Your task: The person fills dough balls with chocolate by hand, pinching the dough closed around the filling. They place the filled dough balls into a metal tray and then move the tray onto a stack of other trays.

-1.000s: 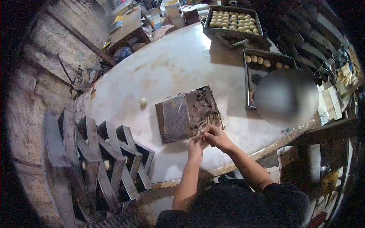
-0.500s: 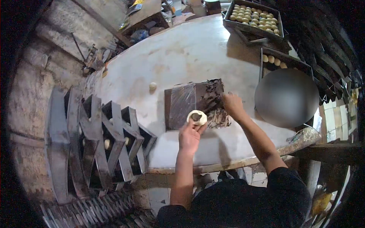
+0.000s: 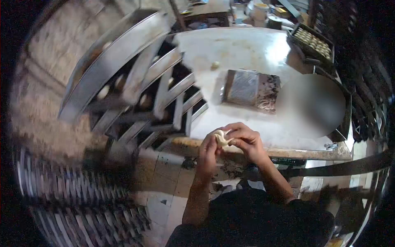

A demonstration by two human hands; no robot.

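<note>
1. Left hand point(image 3: 208, 151) and right hand point(image 3: 246, 142) meet at the near edge of the table point(image 3: 242, 49). Both are curled shut around one pale piece of dough point(image 3: 222, 138), pinched between the fingertips of the two hands.
2. The dough is held just off the table's front edge, above the floor, not resting on anything.
3. Beyond the hands, one dark tray point(image 3: 252, 89) lies flat on the table; its right part carries dark flaky filling, its left part is shiny and bare.
4. One small loose dough ball point(image 3: 214, 64) sits on the table, well apart from the hands.
5. At the far right corner, one baking pan point(image 3: 314, 43) of round dough balls; rows too small to count.
6. Left of the table, a stack of metal trays point(image 3: 135, 78) set crosswise, blurred; exact number cannot be told.
</note>
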